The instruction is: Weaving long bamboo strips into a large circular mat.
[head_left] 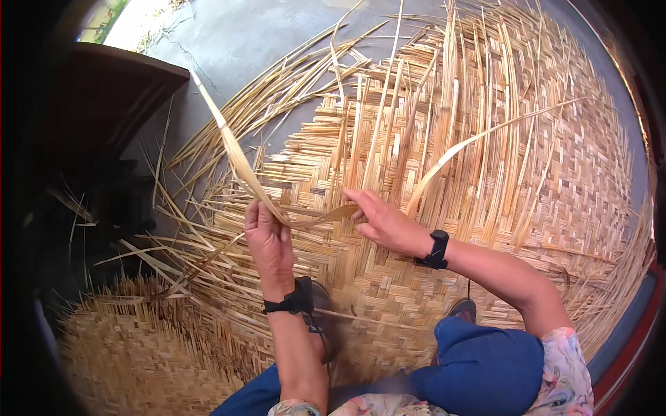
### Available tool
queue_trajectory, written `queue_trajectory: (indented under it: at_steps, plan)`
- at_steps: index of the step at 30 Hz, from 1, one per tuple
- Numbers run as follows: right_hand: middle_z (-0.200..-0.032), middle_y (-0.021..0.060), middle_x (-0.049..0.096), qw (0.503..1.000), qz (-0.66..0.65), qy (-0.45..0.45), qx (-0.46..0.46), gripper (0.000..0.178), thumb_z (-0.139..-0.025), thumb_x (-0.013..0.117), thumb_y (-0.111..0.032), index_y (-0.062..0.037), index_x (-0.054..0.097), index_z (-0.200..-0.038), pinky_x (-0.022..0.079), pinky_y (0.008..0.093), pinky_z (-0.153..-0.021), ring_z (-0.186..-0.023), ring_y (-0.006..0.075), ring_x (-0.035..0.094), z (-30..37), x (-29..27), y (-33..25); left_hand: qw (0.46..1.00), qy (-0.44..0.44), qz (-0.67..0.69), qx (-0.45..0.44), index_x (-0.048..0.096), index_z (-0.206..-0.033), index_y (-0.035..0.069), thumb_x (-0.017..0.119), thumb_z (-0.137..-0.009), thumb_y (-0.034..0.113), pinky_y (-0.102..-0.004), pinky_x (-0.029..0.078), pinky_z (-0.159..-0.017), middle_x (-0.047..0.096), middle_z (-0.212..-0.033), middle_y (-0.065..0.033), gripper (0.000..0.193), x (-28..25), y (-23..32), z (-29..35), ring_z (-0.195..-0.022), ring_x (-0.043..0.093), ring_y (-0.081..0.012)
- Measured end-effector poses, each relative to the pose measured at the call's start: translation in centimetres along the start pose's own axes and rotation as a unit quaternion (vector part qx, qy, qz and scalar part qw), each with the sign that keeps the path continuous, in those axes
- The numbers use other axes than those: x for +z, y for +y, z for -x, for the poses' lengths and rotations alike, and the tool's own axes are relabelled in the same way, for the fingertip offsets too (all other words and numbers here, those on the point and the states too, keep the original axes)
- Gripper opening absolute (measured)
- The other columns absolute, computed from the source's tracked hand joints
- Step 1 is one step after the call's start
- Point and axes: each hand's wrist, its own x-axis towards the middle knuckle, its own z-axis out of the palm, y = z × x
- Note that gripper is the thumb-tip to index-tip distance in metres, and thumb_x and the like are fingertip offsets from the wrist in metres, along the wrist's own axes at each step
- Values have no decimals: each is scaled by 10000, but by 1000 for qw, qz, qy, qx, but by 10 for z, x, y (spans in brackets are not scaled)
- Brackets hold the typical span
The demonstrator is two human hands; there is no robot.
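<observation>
A long, pale, flat cane-like strip rises from my left hand toward the upper left, my fingers closed round it. Between my hands the strip twists and sags, and its other side meets the fingers of my right hand, which pinch it. A curved pale length runs from behind my right hand to the upper right; whether it is the same strip I cannot tell. Under both hands spreads a large woven mat of flat straw-coloured strips, its left edge ragged with loose ends.
Loose strips lie heaped on the grey floor past the mat's upper left edge. More long strips rest across the weave. A second woven piece is at lower left, below dark furniture. My knee is bent over the mat.
</observation>
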Motion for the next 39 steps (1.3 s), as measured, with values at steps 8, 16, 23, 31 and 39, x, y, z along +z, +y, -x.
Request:
queue_trajectory:
  at_steps: [8,16,23,31,39]
  plan:
    - [-760,91,547,996,49,25,66,131,-856,695,-128,-32,611,-827,471,366,-700,-749,268,579,-14,9,24,920,-84,-330,-192,599,-1290,-34,575,-1004,420,-323,557,-721,640,-1226,-111,537,30,-17,-40,-1065,630,-207]
    - [-769,139,630,975,-82,185,93,243,-852,682,-218,-3,574,-886,462,392,-625,-696,286,626,-15,21,36,912,-85,-277,-290,671,-1175,-12,652,-969,324,-312,551,-761,697,-1024,-82,395,18,-63,-53,-958,642,-152]
    - [-806,116,642,969,97,103,205,211,-864,660,-216,-68,636,-1013,499,423,-664,-755,339,632,-26,26,33,926,-212,-233,-207,695,-1122,51,749,-865,104,-296,541,-792,689,-1078,-78,268,-18,-80,-51,-974,648,-165]
    - [-957,86,642,975,179,55,122,260,-888,651,-140,-166,661,-1146,510,431,-767,-963,323,627,-17,37,46,985,-111,-19,-130,720,-982,50,708,-861,5,-263,548,-751,682,-1176,-109,130,-3,-48,-26,-999,655,-174]
    - [-1152,174,636,979,-110,95,142,401,-937,494,-5,-11,506,-1338,495,359,-1010,-1075,290,640,-8,13,26,738,-20,-585,335,662,-745,47,610,-803,-99,-336,532,-754,713,-1030,-55,166,-27,-64,-16,-910,670,-236]
